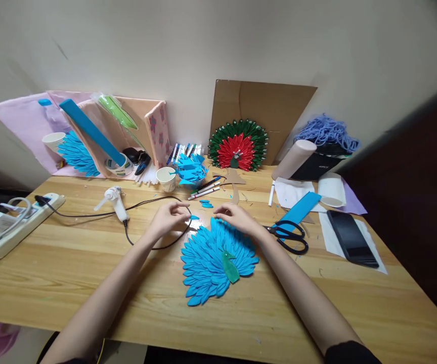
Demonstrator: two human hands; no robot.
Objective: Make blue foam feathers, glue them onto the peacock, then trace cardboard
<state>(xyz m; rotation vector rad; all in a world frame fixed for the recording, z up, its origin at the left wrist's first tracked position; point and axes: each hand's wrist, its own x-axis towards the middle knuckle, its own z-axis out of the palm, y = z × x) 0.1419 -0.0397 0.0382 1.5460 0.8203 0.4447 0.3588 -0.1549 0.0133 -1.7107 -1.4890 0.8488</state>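
A blue fan-tailed paper peacock (211,258) with a green body (230,268) lies on the wooden table in front of me. Closed in a pinch, my left hand (171,218) holds a small blue petal (194,217) just beyond the fan's upper left edge. My right hand (237,218) is at the fan's top edge, fingers curled together over the petals; whatever may be between the fingertips is hidden. A few loose blue petals (206,203) lie on the table beyond and between both hands.
A glue gun (118,205) with its cable (142,202) stands left, near a power strip (32,217). To the right lie black scissors (293,236), a blue strip (302,207) and a phone (351,237). Behind are a paper cup (166,179) and a red-green peacock (237,146).
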